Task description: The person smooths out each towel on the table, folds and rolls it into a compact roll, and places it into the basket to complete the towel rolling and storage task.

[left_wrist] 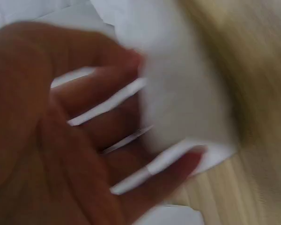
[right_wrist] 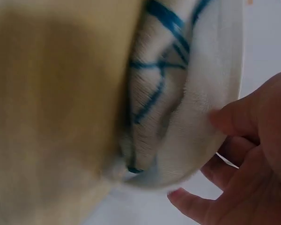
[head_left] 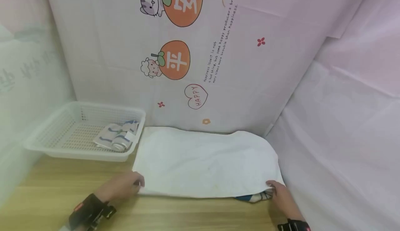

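Note:
A white towel lies spread wide on the wooden table, folded over, with a blue-and-cream patterned layer peeking out under its near right edge. My left hand pinches the near left corner between thumb and fingers; in the left wrist view the white cloth is blurred at the fingertips. At the near right corner, my right hand pinches the edge. In the right wrist view, the patterned layer with blue lines shows beneath the white cloth, beside the thumb.
A white plastic basket stands at the left, holding a rolled, striped cloth. The wooden table runs along the near side. Printed white sheets hang behind and at the right.

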`<state>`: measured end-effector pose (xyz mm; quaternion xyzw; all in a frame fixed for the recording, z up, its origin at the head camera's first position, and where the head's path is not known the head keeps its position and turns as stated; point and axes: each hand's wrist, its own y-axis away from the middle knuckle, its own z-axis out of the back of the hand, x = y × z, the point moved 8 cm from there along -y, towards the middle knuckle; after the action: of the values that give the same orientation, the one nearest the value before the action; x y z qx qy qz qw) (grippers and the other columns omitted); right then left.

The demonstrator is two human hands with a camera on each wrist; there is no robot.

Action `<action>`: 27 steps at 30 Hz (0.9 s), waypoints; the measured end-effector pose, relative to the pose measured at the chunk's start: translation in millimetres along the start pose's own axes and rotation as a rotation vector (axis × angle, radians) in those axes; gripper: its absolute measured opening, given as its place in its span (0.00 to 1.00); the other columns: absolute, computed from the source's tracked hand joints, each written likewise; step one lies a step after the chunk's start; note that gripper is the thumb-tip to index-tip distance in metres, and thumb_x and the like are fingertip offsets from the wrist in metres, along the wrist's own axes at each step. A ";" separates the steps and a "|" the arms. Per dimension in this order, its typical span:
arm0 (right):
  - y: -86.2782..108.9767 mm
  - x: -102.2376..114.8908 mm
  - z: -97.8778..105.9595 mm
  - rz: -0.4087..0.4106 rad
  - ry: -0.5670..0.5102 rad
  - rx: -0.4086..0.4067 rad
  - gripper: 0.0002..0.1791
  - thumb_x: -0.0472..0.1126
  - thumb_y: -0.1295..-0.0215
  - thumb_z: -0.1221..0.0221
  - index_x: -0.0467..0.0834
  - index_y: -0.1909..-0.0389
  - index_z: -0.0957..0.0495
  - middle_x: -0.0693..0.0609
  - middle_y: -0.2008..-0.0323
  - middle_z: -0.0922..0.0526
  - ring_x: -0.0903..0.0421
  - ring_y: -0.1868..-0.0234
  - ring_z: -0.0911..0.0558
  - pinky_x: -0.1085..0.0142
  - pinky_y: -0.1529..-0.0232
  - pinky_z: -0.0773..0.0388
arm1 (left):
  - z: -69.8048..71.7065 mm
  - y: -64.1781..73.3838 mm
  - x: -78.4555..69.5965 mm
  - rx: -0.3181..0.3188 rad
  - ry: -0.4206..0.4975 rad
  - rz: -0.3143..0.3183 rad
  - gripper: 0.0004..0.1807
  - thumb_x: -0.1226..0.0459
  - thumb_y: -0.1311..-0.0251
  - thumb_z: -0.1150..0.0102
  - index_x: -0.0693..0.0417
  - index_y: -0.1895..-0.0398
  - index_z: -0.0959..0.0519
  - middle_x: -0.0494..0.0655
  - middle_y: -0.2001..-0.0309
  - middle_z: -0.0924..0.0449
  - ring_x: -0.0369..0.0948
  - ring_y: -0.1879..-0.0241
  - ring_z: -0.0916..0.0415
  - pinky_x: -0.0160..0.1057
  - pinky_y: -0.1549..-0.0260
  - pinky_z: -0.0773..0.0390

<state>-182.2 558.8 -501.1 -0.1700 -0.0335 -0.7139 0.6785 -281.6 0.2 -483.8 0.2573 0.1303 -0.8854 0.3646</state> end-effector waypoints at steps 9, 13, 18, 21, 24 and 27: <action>3.3 20.0 29.7 -0.141 -0.142 0.002 0.21 0.28 0.30 0.57 0.30 0.39 0.26 0.41 0.72 0.23 0.60 0.81 0.34 0.67 0.80 0.32 | 5.7 -59.2 16.6 -0.131 -0.034 0.063 0.19 0.59 0.30 0.43 0.66 0.45 0.22 0.63 0.48 0.19 0.59 0.46 0.22 0.59 0.45 0.22; 2.1 14.1 8.4 -0.170 -0.169 0.085 0.19 0.37 0.25 0.52 0.33 0.42 0.22 0.53 0.81 0.31 0.60 0.83 0.35 0.66 0.79 0.33 | -14.6 -100.7 48.4 -0.101 -0.132 0.186 0.31 0.55 0.28 0.47 0.75 0.35 0.32 0.77 0.36 0.34 0.70 0.34 0.36 0.66 0.35 0.33; 2.7 0.1 -27.5 -0.200 -0.168 0.262 0.24 0.53 0.24 0.46 0.37 0.44 0.19 0.55 0.76 0.21 0.62 0.78 0.29 0.66 0.73 0.31 | -34.3 -123.5 86.1 -0.009 -0.168 0.413 0.39 0.50 0.28 0.48 0.76 0.30 0.40 0.84 0.30 0.48 0.75 0.29 0.50 0.74 0.35 0.41; -1.8 -2.0 -24.5 -0.243 -0.245 0.310 0.25 0.56 0.25 0.46 0.36 0.54 0.17 0.50 0.75 0.19 0.59 0.77 0.29 0.64 0.72 0.28 | -38.8 -127.9 107.0 -0.010 -0.215 0.438 0.39 0.50 0.28 0.49 0.75 0.29 0.40 0.84 0.30 0.49 0.75 0.29 0.50 0.74 0.34 0.43; -14.5 -7.9 -8.6 -0.255 -0.232 0.286 0.28 0.57 0.23 0.50 0.33 0.57 0.18 0.44 0.72 0.18 0.54 0.73 0.24 0.59 0.68 0.24 | -42.3 -129.2 123.4 -0.004 -0.252 0.423 0.39 0.50 0.28 0.50 0.75 0.28 0.41 0.84 0.29 0.51 0.74 0.28 0.51 0.71 0.30 0.47; -36.0 -19.6 11.1 -0.224 -0.148 0.179 0.30 0.55 0.20 0.53 0.28 0.48 0.21 0.36 0.59 0.16 0.44 0.59 0.17 0.51 0.56 0.19 | -41.3 -127.4 124.5 0.022 -0.223 0.405 0.40 0.51 0.28 0.50 0.76 0.27 0.44 0.86 0.28 0.56 0.75 0.26 0.57 0.69 0.27 0.54</action>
<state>-214.9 583.4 -489.8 -0.1564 -0.1655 -0.7647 0.6028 -432.4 34.6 -581.3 0.1828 0.0253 -0.8184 0.5442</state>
